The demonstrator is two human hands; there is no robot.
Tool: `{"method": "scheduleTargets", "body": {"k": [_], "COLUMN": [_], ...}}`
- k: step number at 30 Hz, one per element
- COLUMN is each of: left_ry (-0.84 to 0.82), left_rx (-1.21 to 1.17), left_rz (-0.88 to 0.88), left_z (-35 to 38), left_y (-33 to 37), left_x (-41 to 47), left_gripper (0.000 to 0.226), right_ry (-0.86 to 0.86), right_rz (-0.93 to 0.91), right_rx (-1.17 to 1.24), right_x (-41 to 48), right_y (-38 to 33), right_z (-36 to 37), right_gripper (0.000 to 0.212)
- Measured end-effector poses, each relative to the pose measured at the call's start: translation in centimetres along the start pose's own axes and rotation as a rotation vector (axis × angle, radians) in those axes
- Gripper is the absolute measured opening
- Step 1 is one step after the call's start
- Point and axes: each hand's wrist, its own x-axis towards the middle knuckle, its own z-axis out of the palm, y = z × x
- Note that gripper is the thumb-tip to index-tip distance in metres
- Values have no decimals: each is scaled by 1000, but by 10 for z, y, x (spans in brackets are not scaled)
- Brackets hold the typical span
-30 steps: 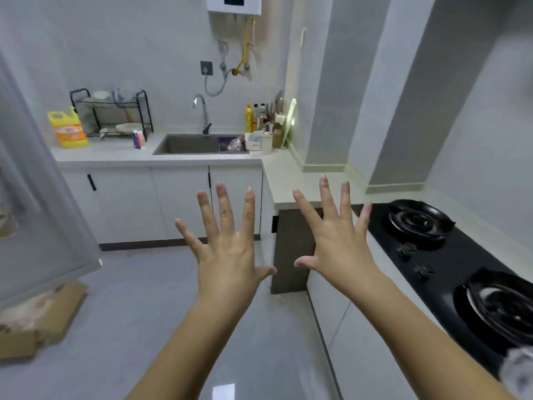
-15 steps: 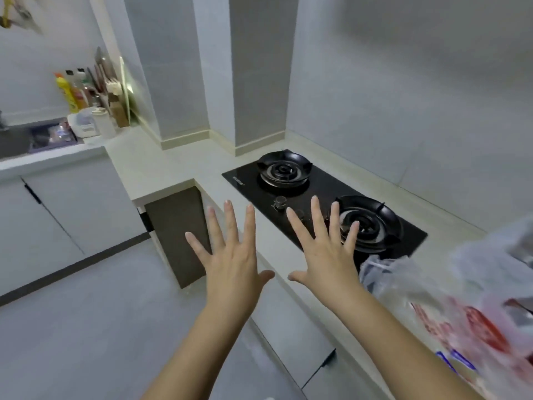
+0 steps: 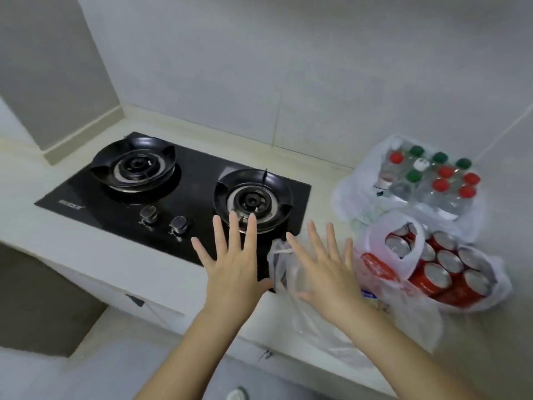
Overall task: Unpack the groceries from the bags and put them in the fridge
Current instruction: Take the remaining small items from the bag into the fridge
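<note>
The pale tabletop (image 3: 86,255) carries a black two-burner gas hob (image 3: 202,174); its front-left brand mark is too blurred to read. Right of it stand a bottle bag (image 3: 360,194) holding red- and green-capped bottles (image 3: 441,184), a can bag (image 3: 409,255) of red cans (image 3: 438,277) with unreadable labels, and a flatter clear bag (image 3: 311,321). The left hand (image 3: 233,272) and right hand (image 3: 328,281) are spread flat and hold nothing, the right over the flatter clear bag.

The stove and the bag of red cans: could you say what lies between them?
A crumpled clear bag, with the right hand spread over it, per the head view.
</note>
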Motion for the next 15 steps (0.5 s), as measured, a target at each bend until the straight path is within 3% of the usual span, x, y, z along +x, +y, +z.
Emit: {"method": "scheduleTargets", "body": {"k": [6, 11, 13, 15], "left_ry": [-148, -174, -145, -202], "left_rx": [63, 9, -58, -69], "left_rz": [175, 256, 315, 333], "left_z": [32, 58, 73, 82], "left_y": [40, 75, 86, 100], "left_x": [16, 17, 17, 17], "left_gripper": [115, 104, 85, 65], "right_ry": [-137, -108, -47, -167], "right_rz": [155, 116, 106, 132], "right_rx": [10, 66, 59, 137], "right_x": [-22, -30, -30, -30], "right_y": [62, 90, 104, 116], "right_z": [35, 59, 69, 81], "right_gripper": [108, 101, 86, 58]}}
